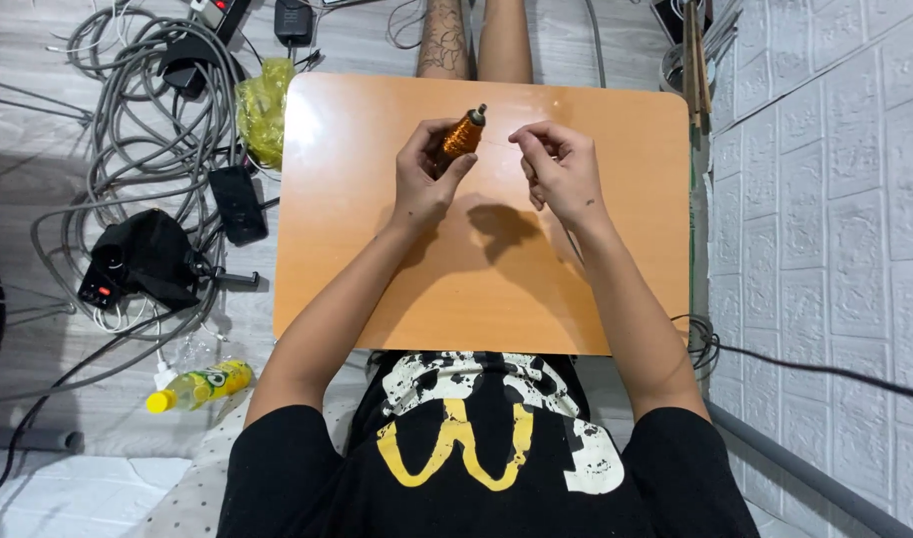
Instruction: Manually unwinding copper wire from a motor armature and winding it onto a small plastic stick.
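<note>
1. Head view: black printed shirt [476,448] sits lowest in frame, forearms reaching over the orange tabletop [357,259].
2. Left hand [423,174] has its grip wrapped around a copper-wire spool [461,135], raised above the tabletop's far half.
3. Right hand [561,169], just beside the spool, has fingertips pressed together; any wire between them is too fine to tell.
4. Grey cables [137,110] and a yellow bottle [199,386] lie on the floor, left.

Left hand [423,179] grips copper-wire coil [461,135] above orange table [377,259]. Right hand [561,171], at 3 o'clock of the coil, fingers pinched. Grey cables [142,120] lie at 9 o'clock.
</note>
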